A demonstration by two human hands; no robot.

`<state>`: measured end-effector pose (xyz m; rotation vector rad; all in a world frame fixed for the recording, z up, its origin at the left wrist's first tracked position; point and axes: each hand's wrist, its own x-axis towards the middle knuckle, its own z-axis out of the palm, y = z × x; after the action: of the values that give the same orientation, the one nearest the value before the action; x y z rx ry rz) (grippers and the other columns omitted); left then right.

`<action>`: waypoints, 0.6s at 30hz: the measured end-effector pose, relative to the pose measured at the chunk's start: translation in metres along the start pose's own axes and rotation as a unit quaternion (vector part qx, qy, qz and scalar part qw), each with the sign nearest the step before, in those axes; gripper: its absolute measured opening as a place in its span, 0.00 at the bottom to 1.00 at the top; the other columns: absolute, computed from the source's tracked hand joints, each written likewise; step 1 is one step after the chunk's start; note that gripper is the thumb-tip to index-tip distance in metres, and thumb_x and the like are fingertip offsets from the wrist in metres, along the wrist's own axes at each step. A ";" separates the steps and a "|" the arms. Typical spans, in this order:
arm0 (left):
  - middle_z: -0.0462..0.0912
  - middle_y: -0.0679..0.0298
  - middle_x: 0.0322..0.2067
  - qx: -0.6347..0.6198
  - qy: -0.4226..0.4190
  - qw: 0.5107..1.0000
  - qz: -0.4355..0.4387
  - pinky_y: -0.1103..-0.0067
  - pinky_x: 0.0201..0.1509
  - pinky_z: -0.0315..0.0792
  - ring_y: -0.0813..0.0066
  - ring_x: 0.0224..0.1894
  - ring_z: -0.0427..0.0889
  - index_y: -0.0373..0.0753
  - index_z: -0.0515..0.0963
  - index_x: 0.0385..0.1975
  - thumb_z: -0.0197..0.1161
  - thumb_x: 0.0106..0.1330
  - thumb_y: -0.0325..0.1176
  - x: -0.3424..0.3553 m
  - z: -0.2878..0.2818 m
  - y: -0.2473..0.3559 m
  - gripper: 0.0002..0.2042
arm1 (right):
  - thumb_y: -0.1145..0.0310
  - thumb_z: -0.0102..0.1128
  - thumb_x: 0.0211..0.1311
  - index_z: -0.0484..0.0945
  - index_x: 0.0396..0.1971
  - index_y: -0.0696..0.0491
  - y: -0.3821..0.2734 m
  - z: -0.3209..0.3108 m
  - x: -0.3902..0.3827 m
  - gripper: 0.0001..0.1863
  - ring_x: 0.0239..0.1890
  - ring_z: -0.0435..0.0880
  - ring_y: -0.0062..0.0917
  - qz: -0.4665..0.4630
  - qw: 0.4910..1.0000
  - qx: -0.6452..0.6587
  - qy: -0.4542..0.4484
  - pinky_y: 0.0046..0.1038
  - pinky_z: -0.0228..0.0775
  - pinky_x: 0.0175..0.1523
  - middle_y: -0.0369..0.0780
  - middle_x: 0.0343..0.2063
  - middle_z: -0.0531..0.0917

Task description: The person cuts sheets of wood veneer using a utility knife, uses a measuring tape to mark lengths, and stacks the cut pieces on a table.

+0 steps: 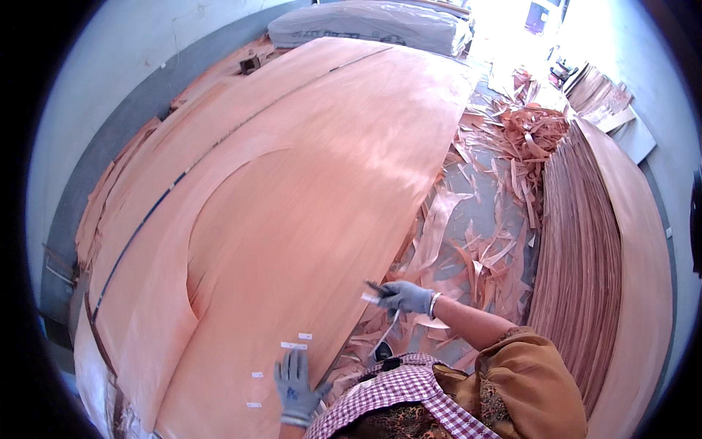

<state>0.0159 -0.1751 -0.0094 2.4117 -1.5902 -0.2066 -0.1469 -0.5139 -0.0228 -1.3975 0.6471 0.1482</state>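
A large sheet of orange-tan wood veneer (292,241) lies spread in front of me on a stack of similar sheets. My left hand (295,388), in a grey glove, rests flat on its near part, fingers stretched. The fingertips touch a short white tape strip (294,345). Several more small white pieces (257,374) lie around that hand. Over the sheet's right edge, my gloved right hand (409,298) is closed around a slim dark tool (376,287), its kind unclear. A white piece of tape (370,298) shows beside the tool, and a thin white strip (387,331) hangs below the hand.
Torn veneer scraps (482,260) litter the grey floor on the right, heaped higher at the far end (537,128). A tall veneer stack (578,271) stands at the right. A long dark-blue strip (157,205) crosses the sheets on the left. Behind lies a plastic-wrapped bundle (365,25).
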 end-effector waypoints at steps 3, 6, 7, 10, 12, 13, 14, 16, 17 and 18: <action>0.65 0.51 0.59 0.048 0.029 0.998 -0.005 0.52 0.66 0.48 0.52 0.63 0.62 0.35 0.64 0.59 0.68 0.42 0.56 -0.038 0.022 -0.021 0.44 | 0.68 0.60 0.59 0.74 0.34 0.57 -0.013 -0.035 0.005 0.09 0.27 0.75 0.18 -0.004 0.995 0.005 0.103 0.22 0.71 0.32 0.35 0.29 0.76; 0.67 0.52 0.59 0.058 0.022 0.998 0.019 0.54 0.66 0.49 0.54 0.64 0.61 0.35 0.66 0.57 0.66 0.45 0.54 -0.053 0.030 -0.034 0.41 | 0.70 0.59 0.59 0.74 0.33 0.57 -0.024 -0.049 0.016 0.07 0.26 0.75 0.18 -0.093 0.985 0.029 0.142 0.21 0.70 0.31 0.33 0.27 0.76; 0.67 0.52 0.58 0.071 0.006 0.997 0.032 0.55 0.66 0.50 0.54 0.63 0.62 0.36 0.66 0.57 0.67 0.45 0.54 -0.053 0.033 -0.039 0.40 | 0.71 0.59 0.59 0.74 0.32 0.57 -0.039 -0.051 0.007 0.06 0.25 0.74 0.17 -0.074 0.986 -0.012 0.149 0.20 0.69 0.31 0.32 0.25 0.75; 0.70 0.52 0.55 0.077 0.006 0.997 -0.007 0.56 0.65 0.53 0.54 0.60 0.66 0.36 0.68 0.55 0.66 0.48 0.52 -0.059 0.015 -0.030 0.36 | 0.69 0.61 0.58 0.75 0.30 0.57 -0.035 -0.042 0.032 0.07 0.26 0.73 0.16 -0.147 0.983 0.060 0.088 0.21 0.68 0.31 0.32 0.24 0.75; 0.74 0.53 0.50 0.051 0.060 0.993 -0.091 0.58 0.64 0.56 0.53 0.56 0.69 0.35 0.71 0.49 0.64 0.52 0.49 -0.046 -0.027 0.005 0.28 | 0.69 0.61 0.58 0.75 0.31 0.58 -0.035 -0.040 0.046 0.09 0.27 0.73 0.16 -0.136 0.985 0.017 0.107 0.20 0.68 0.33 0.33 0.25 0.75; 0.75 0.53 0.48 0.049 0.094 0.989 -0.101 0.60 0.62 0.59 0.53 0.54 0.70 0.35 0.72 0.46 0.63 0.53 0.47 -0.054 -0.028 -0.001 0.26 | 0.69 0.61 0.58 0.75 0.32 0.59 -0.054 -0.031 0.038 0.09 0.27 0.74 0.16 -0.140 0.985 0.004 0.106 0.20 0.68 0.33 0.33 0.25 0.76; 0.76 0.53 0.43 0.077 0.071 0.988 -0.114 0.64 0.56 0.63 0.55 0.48 0.73 0.36 0.73 0.43 0.62 0.54 0.42 -0.055 -0.030 -0.005 0.20 | 0.68 0.62 0.58 0.75 0.33 0.60 -0.075 -0.024 0.034 0.10 0.27 0.74 0.17 -0.133 0.986 -0.009 0.100 0.20 0.69 0.33 0.34 0.26 0.76; 0.76 0.58 0.29 0.111 0.072 0.982 -0.133 0.65 0.46 0.67 0.59 0.37 0.74 0.40 0.74 0.30 0.59 0.54 0.35 -0.044 -0.035 -0.011 0.08 | 0.68 0.59 0.59 0.76 0.37 0.59 -0.088 -0.028 0.025 0.11 0.25 0.74 0.17 -0.113 0.988 -0.010 0.109 0.19 0.66 0.29 0.34 0.26 0.78; 0.76 0.60 0.25 0.129 0.091 0.977 -0.141 0.65 0.43 0.67 0.60 0.35 0.74 0.42 0.74 0.26 0.58 0.54 0.34 -0.035 -0.046 -0.010 0.04 | 0.69 0.58 0.60 0.75 0.41 0.57 -0.087 -0.038 0.021 0.11 0.22 0.72 0.12 -0.087 0.988 -0.021 0.123 0.14 0.60 0.23 0.33 0.26 0.78; 0.76 0.60 0.23 0.144 0.095 0.973 -0.154 0.65 0.41 0.68 0.60 0.34 0.75 0.43 0.75 0.25 0.58 0.54 0.34 -0.032 -0.054 -0.019 0.03 | 0.69 0.57 0.60 0.74 0.45 0.55 -0.095 -0.030 0.015 0.14 0.19 0.68 0.07 -0.100 0.986 0.017 0.129 0.11 0.51 0.18 0.32 0.25 0.78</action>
<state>0.0334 -0.1318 0.0363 2.7937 -1.2300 0.2128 -0.1008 -0.5651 0.0514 -1.4530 0.7128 -0.2060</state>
